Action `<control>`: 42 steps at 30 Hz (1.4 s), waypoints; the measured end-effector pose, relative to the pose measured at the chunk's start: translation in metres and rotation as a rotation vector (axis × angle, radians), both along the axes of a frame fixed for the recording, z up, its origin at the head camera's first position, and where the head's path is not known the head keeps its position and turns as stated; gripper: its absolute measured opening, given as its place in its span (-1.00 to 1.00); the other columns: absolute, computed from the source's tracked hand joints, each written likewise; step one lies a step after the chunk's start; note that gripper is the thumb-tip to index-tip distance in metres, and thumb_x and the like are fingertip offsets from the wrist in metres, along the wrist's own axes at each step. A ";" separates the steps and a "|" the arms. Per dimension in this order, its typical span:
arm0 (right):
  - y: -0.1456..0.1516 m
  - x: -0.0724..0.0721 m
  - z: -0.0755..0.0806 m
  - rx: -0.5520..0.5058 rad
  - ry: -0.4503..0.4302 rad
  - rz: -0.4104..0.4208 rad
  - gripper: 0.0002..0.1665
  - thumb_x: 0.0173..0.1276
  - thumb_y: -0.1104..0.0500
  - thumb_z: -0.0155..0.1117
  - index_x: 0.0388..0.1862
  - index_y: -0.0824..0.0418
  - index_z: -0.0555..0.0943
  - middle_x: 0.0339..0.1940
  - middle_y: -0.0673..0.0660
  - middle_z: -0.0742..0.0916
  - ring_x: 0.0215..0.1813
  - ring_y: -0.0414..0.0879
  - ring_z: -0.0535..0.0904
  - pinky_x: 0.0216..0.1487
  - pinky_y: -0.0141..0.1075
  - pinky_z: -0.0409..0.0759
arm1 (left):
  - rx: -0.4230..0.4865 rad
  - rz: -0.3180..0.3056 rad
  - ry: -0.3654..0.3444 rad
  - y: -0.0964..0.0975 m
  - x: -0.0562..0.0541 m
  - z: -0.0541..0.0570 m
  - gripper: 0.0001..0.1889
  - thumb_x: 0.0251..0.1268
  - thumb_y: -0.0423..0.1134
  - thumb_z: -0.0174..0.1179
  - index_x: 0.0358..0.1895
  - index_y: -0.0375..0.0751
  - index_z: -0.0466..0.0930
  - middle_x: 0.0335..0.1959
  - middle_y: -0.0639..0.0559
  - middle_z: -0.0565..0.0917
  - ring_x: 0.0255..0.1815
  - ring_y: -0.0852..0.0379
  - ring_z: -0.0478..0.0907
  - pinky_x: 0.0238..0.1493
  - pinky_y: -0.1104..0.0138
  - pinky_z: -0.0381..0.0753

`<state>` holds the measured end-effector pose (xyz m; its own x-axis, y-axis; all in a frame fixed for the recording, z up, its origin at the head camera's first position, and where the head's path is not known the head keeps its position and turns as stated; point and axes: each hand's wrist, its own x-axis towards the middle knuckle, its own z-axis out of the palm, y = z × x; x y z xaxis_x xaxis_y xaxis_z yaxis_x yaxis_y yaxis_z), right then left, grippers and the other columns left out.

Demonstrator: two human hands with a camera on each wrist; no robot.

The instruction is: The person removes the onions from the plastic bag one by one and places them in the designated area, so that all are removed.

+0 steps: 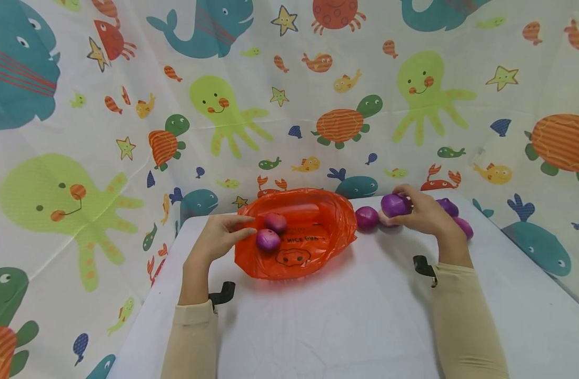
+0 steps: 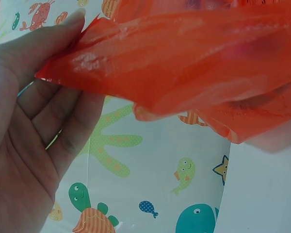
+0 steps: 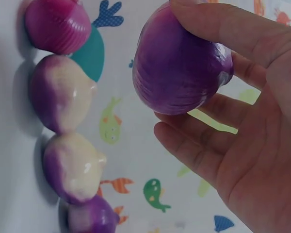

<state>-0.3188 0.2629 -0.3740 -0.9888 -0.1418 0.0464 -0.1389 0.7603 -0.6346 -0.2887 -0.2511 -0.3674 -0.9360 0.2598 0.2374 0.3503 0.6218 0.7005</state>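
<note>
My left hand (image 1: 216,238) pinches the left rim of a red plastic bag (image 1: 296,269), which lies open on the table; in the left wrist view the bag's edge (image 2: 92,73) passes between thumb and fingers. Two purple onions, one in front (image 1: 268,240) and one behind (image 1: 276,223), rest inside at the left. To the right, my right hand (image 1: 427,215) grips a purple onion (image 3: 177,65) between thumb and fingertips, raised above the tabletop. Beyond it stands a row of onions, among them a magenta one (image 3: 58,24) and two white-and-purple ones (image 3: 63,94).
The white-covered table (image 1: 327,326) carries everything. A curtain (image 1: 289,116) printed with sea animals hangs behind and along the sides, close to the table's back edge. Black wrist mounts (image 1: 223,293) jut inward from both sleeves. More onions (image 1: 461,227) lie past my right wrist.
</note>
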 end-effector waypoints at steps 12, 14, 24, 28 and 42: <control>0.030 0.000 -0.010 0.041 -0.072 -0.032 0.00 0.28 -0.10 0.56 0.55 0.03 0.23 0.51 0.38 0.40 0.45 0.45 0.29 0.30 0.47 0.44 | 0.003 -0.002 -0.012 0.000 -0.001 -0.002 -0.63 0.33 0.02 0.44 0.15 0.06 0.79 -0.05 0.02 0.80 -0.12 0.04 0.74 -0.06 0.18 0.82; 0.033 0.000 -0.012 0.040 -0.075 -0.031 -0.04 0.30 -0.06 0.55 0.54 0.05 0.24 0.50 0.39 0.40 0.44 0.44 0.30 0.30 0.47 0.43 | 0.003 -0.004 -0.013 0.000 -0.002 -0.003 -0.63 0.33 0.02 0.43 0.15 0.06 0.78 -0.05 0.02 0.81 -0.12 0.05 0.74 -0.05 0.17 0.81; 0.041 0.002 -0.019 0.022 -0.119 -0.065 -0.04 0.29 -0.02 0.55 0.54 0.07 0.24 0.48 0.40 0.43 0.44 0.43 0.30 0.30 0.48 0.41 | 0.001 -0.008 -0.011 0.001 -0.002 -0.003 -0.63 0.33 0.03 0.43 0.15 0.06 0.78 -0.04 0.02 0.81 -0.11 0.05 0.75 -0.04 0.16 0.81; 0.044 0.002 -0.021 0.016 -0.130 -0.067 -0.04 0.28 0.00 0.56 0.52 0.09 0.24 0.44 0.40 0.45 0.43 0.44 0.30 0.30 0.48 0.42 | 0.002 -0.011 -0.007 0.001 -0.002 -0.001 -0.64 0.33 0.00 0.44 0.15 0.05 0.79 -0.05 0.01 0.81 -0.13 0.06 0.76 -0.05 0.17 0.81; 0.047 0.000 -0.024 0.027 -0.194 -0.077 -0.01 0.26 -0.03 0.57 0.54 0.08 0.23 0.44 0.40 0.42 0.41 0.47 0.27 0.22 0.46 0.49 | -0.019 0.001 0.010 0.001 -0.001 -0.001 -0.65 0.34 -0.01 0.43 0.14 0.03 0.79 -0.05 0.01 0.82 -0.10 0.04 0.75 -0.02 0.14 0.81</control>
